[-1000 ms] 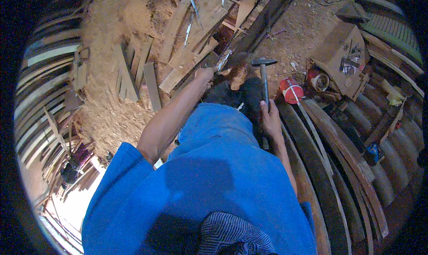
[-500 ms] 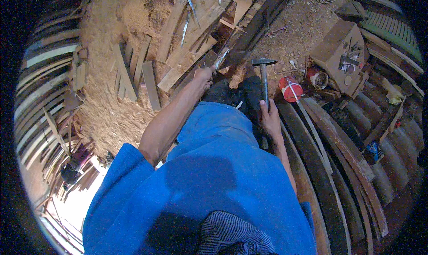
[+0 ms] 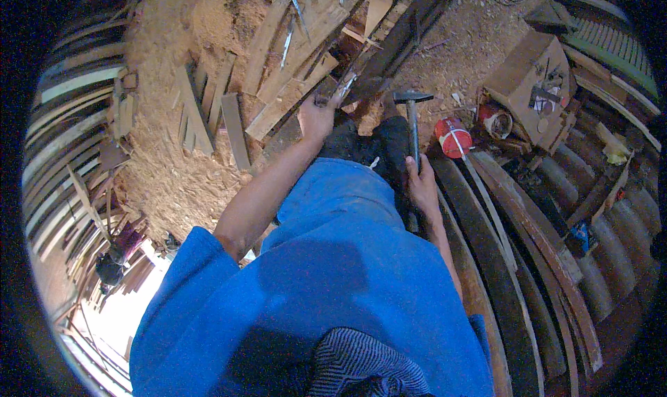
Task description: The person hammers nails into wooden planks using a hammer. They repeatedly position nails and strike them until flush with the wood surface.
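Note:
My right hand (image 3: 421,182) is wrapped round the handle of a hammer (image 3: 413,129). The hammer points away from me, its dark metal head (image 3: 413,97) at the far end. My left hand (image 3: 317,119) is at the near end of a long dark wooden beam (image 3: 389,60) running off to the far right. Its thumb and fingers are apart, with a gap between them, and I make out nothing in the hand. A bright patch of light falls on the beam just past the fingertips, where small details are hard to tell.
Loose boards (image 3: 235,129) lie on sawdust to the left of the beam. At right are a red can (image 3: 454,138), an open paint-stained bucket (image 3: 495,122) and a wooden box (image 3: 517,70) with small tools. Long planks (image 3: 535,251) are stacked at my right side.
My left hand has drawn back slightly to the left along the beam, and its closed fingers have come apart. The right hand and the hammer have barely moved.

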Action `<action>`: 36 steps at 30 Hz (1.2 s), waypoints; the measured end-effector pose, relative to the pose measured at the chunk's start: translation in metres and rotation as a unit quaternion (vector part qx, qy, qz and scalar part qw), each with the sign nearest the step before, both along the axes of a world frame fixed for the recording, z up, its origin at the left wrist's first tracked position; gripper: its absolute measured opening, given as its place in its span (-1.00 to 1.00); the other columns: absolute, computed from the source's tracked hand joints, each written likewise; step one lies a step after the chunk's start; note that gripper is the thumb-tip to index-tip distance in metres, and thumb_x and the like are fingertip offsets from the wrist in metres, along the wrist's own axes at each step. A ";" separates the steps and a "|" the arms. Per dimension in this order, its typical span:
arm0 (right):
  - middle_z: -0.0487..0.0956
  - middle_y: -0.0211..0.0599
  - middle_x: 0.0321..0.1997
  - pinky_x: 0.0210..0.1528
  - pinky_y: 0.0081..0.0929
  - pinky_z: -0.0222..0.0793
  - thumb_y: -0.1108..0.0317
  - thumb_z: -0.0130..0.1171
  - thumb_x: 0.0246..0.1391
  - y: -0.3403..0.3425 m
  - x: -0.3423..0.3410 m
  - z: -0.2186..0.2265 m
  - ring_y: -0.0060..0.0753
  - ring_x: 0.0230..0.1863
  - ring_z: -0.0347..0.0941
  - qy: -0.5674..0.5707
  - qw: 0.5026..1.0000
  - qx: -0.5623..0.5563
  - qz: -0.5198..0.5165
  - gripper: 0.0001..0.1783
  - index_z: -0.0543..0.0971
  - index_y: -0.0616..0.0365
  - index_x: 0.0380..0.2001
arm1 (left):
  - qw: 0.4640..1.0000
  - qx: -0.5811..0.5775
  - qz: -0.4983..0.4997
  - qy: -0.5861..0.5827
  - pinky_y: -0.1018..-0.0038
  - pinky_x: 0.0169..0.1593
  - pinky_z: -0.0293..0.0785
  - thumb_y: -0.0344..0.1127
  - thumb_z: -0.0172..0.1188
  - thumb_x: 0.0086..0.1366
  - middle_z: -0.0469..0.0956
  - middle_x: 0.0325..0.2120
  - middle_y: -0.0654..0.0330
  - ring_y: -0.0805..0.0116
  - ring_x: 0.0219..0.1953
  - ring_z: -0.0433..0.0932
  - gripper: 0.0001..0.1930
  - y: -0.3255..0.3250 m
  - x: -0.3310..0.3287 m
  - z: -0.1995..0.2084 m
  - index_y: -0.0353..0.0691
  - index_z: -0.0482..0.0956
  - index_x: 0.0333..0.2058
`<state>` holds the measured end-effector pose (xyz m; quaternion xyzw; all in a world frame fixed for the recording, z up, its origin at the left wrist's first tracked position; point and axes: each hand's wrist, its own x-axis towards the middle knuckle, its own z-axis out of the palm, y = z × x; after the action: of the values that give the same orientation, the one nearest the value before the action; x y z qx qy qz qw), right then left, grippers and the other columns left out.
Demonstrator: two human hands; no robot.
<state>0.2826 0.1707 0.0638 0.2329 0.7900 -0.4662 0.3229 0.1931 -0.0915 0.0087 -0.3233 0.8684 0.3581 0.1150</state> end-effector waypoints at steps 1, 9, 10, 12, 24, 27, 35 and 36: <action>0.40 -0.22 -0.37 -0.30 -0.42 0.19 0.02 -0.07 0.30 -0.001 -0.002 0.002 -0.32 -0.36 0.28 0.016 1.000 0.017 0.007 -0.54 0.41 0.26 -0.07 | 0.998 -0.022 -0.055 -0.023 0.17 -0.33 0.46 -0.05 0.29 0.15 0.54 -0.45 0.02 0.04 -0.43 0.55 -0.64 0.001 -0.005 0.007 -0.28 0.56 -0.36; 0.50 0.22 -0.01 0.14 -0.16 0.27 -0.09 -0.11 0.27 -0.001 -0.017 0.018 0.18 0.07 0.41 -0.039 0.999 0.009 0.025 -0.34 0.38 0.37 0.07 | 0.969 -0.088 -0.228 -0.022 0.09 -0.08 0.45 -0.06 0.28 0.11 0.57 -0.30 -0.07 -0.08 -0.20 0.54 -0.63 0.003 -0.015 0.011 -0.27 0.61 -0.28; 0.50 0.21 -0.02 0.13 -0.17 0.27 -0.08 -0.10 0.27 -0.002 -0.018 0.018 0.17 0.06 0.42 -0.042 0.999 0.019 0.020 -0.36 0.39 0.37 0.06 | 0.964 -0.105 -0.246 -0.010 0.08 -0.11 0.47 -0.09 0.25 0.15 0.56 -0.27 -0.03 -0.08 -0.21 0.55 -0.66 0.003 -0.013 0.009 -0.26 0.60 -0.27; 0.52 0.18 -0.04 0.11 -0.18 0.28 -0.06 -0.09 0.28 -0.003 -0.019 0.019 0.15 0.03 0.44 -0.058 0.997 0.039 0.018 -0.38 0.40 0.36 0.04 | 0.952 -0.123 -0.278 -0.030 0.05 -0.17 0.51 -0.14 0.17 0.22 0.53 -0.20 0.04 -0.09 -0.23 0.57 -0.71 0.004 -0.010 0.007 -0.25 0.57 -0.25; 0.51 0.03 -0.20 -0.05 -0.26 0.30 0.01 -0.07 0.29 -0.007 -0.026 0.025 -0.03 -0.13 0.44 -0.045 0.999 -0.002 -0.008 -0.49 0.43 0.31 -0.04 | 0.979 0.088 -0.172 -0.069 0.12 -0.14 0.46 -0.23 0.08 0.27 0.54 -0.19 -0.17 -0.14 -0.18 0.55 -0.71 0.002 -0.046 0.033 -0.35 0.53 -0.18; 0.40 -0.34 -0.49 -0.41 -0.44 0.22 0.03 -0.05 0.29 -0.008 -0.022 0.019 -0.44 -0.47 0.30 0.010 1.000 0.021 -0.005 -0.59 0.42 0.22 -0.15 | 0.968 0.176 -0.108 0.145 0.16 -0.11 0.43 -0.23 0.07 0.31 0.54 -0.22 -0.15 -0.09 -0.18 0.54 -0.72 0.007 -0.064 0.035 -0.37 0.57 -0.24; 0.38 -0.42 -0.56 -0.50 -0.47 0.22 0.06 0.00 0.28 -0.001 -0.017 0.005 -0.52 -0.56 0.29 0.007 1.000 0.015 -0.010 -0.63 0.41 0.22 -0.23 | 0.935 0.136 -0.275 0.177 0.28 -0.11 0.47 -0.27 0.18 0.24 0.60 -0.23 -0.04 0.00 -0.21 0.58 -0.75 0.004 -0.130 0.012 -0.27 0.63 -0.16; 0.40 -0.40 -0.54 -0.48 -0.46 0.24 0.06 0.00 0.28 0.000 -0.018 0.005 -0.50 -0.54 0.31 0.009 1.000 0.024 -0.008 -0.62 0.41 0.23 -0.22 | 0.934 0.149 -0.284 0.156 0.29 -0.12 0.48 -0.27 0.20 0.23 0.60 -0.23 -0.03 0.01 -0.21 0.59 -0.75 0.003 -0.132 0.012 -0.25 0.63 -0.16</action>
<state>0.2644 0.1705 0.0688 0.2430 0.8020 -0.4518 0.3059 0.0606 -0.0888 0.0205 0.0179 0.8678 0.4815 0.1219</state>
